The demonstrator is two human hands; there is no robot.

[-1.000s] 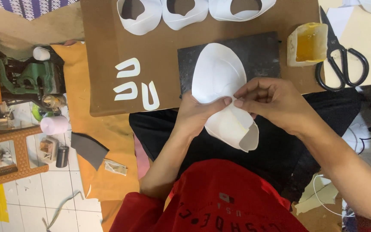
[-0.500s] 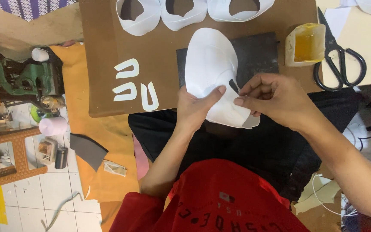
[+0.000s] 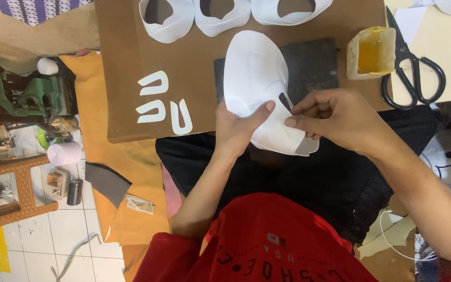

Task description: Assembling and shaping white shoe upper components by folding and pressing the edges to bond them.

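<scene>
White piece (image 3: 254,83): a large oval sheet lying over the dark mat (image 3: 314,65) on the brown board (image 3: 194,68), its near end lifted off the board edge between both hands.
Left hand (image 3: 238,128): closed on the piece's near left edge, thumb pressed on top.
Right hand (image 3: 335,117): fingertips pinched on the piece's right side, beside a small dark slot.
Nearby: glue pot (image 3: 370,52) and scissors (image 3: 411,73) to the right, well apart.
Hard to tell: the piece's underside and lower edge are covered by the hands.
</scene>
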